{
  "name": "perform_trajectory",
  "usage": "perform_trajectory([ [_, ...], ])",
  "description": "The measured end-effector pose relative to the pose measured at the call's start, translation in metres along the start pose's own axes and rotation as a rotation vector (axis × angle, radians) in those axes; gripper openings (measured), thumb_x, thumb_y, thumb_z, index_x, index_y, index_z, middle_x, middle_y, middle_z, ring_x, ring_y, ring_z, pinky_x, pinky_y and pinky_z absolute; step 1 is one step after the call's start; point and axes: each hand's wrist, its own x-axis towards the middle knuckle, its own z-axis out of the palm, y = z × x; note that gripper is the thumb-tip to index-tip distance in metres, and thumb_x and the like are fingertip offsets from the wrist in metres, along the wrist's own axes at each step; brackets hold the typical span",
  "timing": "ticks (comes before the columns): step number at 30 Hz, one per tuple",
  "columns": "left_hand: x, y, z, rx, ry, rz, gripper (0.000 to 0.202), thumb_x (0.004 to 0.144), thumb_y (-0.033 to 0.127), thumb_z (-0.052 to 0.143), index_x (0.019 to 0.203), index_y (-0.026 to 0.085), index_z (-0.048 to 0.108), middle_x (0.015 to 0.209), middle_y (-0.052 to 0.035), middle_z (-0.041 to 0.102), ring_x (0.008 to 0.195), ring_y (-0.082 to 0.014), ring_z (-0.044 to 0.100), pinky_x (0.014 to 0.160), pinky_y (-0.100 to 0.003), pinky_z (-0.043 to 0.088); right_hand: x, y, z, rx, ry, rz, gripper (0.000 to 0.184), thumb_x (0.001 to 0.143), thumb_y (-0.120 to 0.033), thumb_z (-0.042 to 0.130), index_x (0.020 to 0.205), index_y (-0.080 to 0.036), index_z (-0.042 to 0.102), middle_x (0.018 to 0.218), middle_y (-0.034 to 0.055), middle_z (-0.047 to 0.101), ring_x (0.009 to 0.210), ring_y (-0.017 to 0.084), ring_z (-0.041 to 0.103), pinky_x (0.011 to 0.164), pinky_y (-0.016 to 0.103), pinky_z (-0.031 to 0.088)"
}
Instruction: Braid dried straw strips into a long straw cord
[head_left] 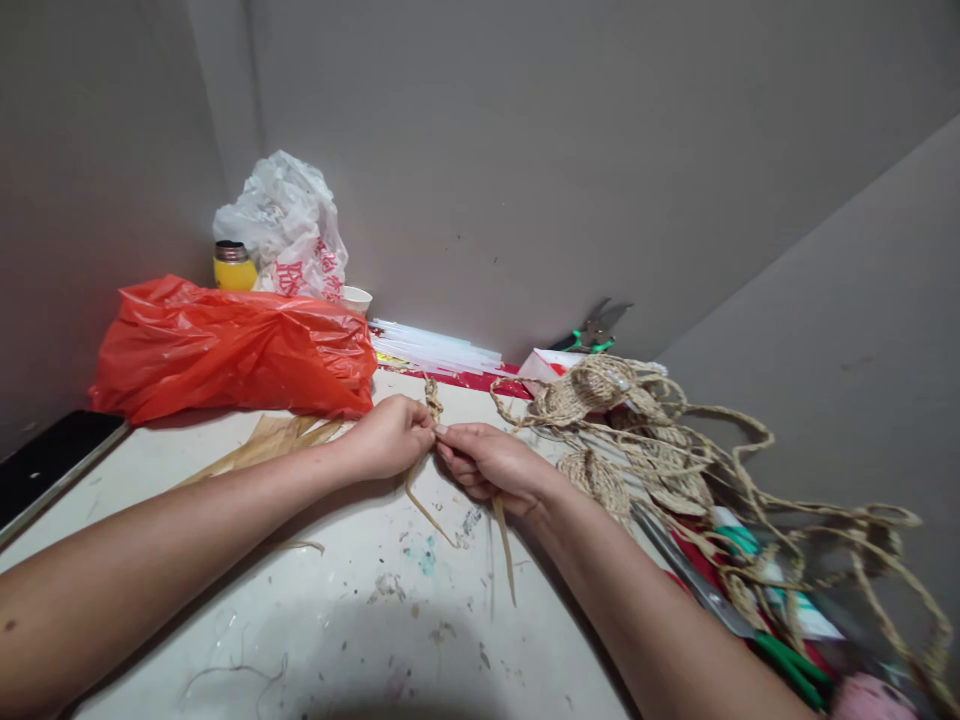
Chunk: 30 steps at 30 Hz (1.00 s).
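At the middle of the table, my left hand (386,438) and my right hand (487,462) meet, fingertips nearly touching. Both are closed in a pinch on a short straw braid (433,392), whose plaited end stands up above the fingers. A loose strand (431,515) of the plant fibre hangs down between the hands. Another flat strand (505,550) comes out below my right palm. The exact grip point is hidden by the fingers. Behind my left forearm lie flat, dry husk strips (262,445).
A heap of braided straw cord (592,390) spreads on the right, beside green-handled scissors (712,590). Pliers (596,328) lie behind it. Translucent sticks (442,350) lie at the back. Leftward are a red plastic bag (240,350), white bag (289,215), yellow jar (234,270) and phone (60,460).
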Motion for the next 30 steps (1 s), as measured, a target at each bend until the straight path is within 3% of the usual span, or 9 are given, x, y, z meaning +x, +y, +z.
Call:
perform_trajectory([
  [7,-0.009,0.010,0.000,-0.044,-0.063,-0.095,0.018,0.072,0.018,0.040,0.063,0.015,0.055,0.051,0.0028,0.048,0.046,-0.0085,0.040,0.045,-0.019,0.029,-0.001,0.004,0.009,0.162,0.084,-0.031,0.018,0.071,-0.030,0.060,0.065,-0.014,0.053,0.040,-0.0125,0.025,0.035,0.001,0.011,0.032,0.012,0.007],
  [12,-0.017,0.012,0.014,-0.236,-0.117,-0.244,0.011,0.078,0.020,0.036,0.082,0.018,0.046,0.050,0.0026,0.052,0.037,-0.0116,0.047,0.039,-0.021,0.035,-0.001,0.007,0.015,0.238,0.107,-0.053,0.029,0.070,-0.030,0.061,0.055,-0.017,0.041,0.039,-0.0122,0.026,0.033,0.000,0.012,0.031,0.013,0.007],
  [17,-0.022,0.005,0.028,-0.154,-0.021,-0.157,0.011,0.076,0.018,0.040,0.087,0.020,0.042,0.061,-0.0003,0.060,0.045,-0.0128,0.056,0.039,-0.019,0.038,0.000,0.011,0.017,0.223,0.106,-0.070,0.034,0.068,-0.030,0.064,0.051,-0.018,0.038,0.037,-0.0112,0.027,0.031,0.001,0.019,0.031,0.014,0.009],
  [19,-0.023,0.005,0.028,-0.114,-0.007,-0.143,0.015,0.075,0.019,0.042,0.089,0.019,0.043,0.062,-0.0006,0.061,0.045,-0.0131,0.056,0.039,-0.019,0.037,0.001,0.012,0.016,0.224,0.112,-0.086,0.031,0.065,-0.028,0.065,0.051,-0.017,0.040,0.037,-0.0112,0.027,0.032,0.001,0.020,0.031,0.014,0.009],
  [23,-0.017,0.010,0.012,-0.065,-0.107,-0.213,0.020,0.075,0.025,0.044,0.091,0.017,0.052,0.051,0.0013,0.057,0.043,-0.0140,0.053,0.042,-0.021,0.037,0.000,0.010,0.012,0.276,0.076,-0.080,0.022,0.063,-0.023,0.066,0.058,-0.015,0.047,0.040,-0.0129,0.025,0.035,0.000,0.011,0.032,0.013,0.007],
  [28,0.000,0.000,-0.006,0.022,0.185,-0.041,0.017,0.071,0.021,0.045,0.074,0.015,0.060,0.062,0.0001,0.057,0.060,-0.0121,0.052,0.057,-0.022,0.039,-0.001,0.007,0.007,0.284,0.032,-0.050,0.015,0.066,-0.022,0.066,0.072,-0.011,0.057,0.042,-0.0132,0.024,0.037,0.000,0.010,0.033,0.013,0.006],
  [30,0.004,-0.006,-0.002,-0.126,0.133,-0.086,0.017,0.071,0.020,0.044,0.077,0.015,0.059,0.062,0.0008,0.056,0.057,-0.0106,0.050,0.055,-0.021,0.038,0.000,0.007,0.005,0.289,0.002,-0.049,0.016,0.067,-0.022,0.067,0.073,-0.011,0.058,0.042,-0.0133,0.024,0.038,0.000,0.009,0.034,0.013,0.006],
])
